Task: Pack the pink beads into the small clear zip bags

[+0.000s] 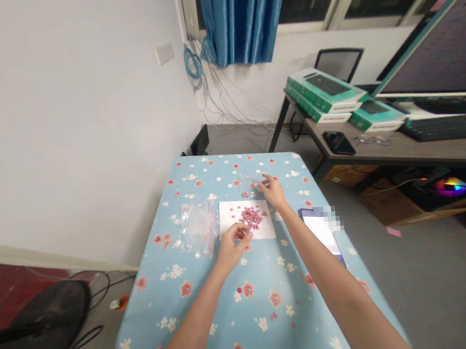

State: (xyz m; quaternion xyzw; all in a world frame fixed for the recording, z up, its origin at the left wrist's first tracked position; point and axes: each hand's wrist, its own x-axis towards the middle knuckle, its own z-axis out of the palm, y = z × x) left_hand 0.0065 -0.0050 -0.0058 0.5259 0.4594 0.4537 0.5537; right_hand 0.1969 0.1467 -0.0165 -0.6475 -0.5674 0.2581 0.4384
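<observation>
A heap of small pink beads (pixel 252 216), with a few gold-brown pieces among them, lies on a white sheet (pixel 228 229). My left hand (pixel 233 244) is at the sheet's lower left edge, thumb and fingertips curled together beside the heap; whatever they pinch is too small to make out. Behind the sheet sits a small clear plastic box (pixel 249 183) with a few pink beads at its front. My right hand (pixel 273 191) has its fingertips and thumb closed at the box's right edge. Left of the sheet are clear plastic bags (pixel 197 228).
A phone (pixel 321 232) with a lit screen lies at the right edge of the flower-patterned table (pixel 223 315). On the desk at right are green keyboard boxes (pixel 325 92), a dark phone (pixel 338 142) and a monitor (pixel 436 45). A wall stands close on the left.
</observation>
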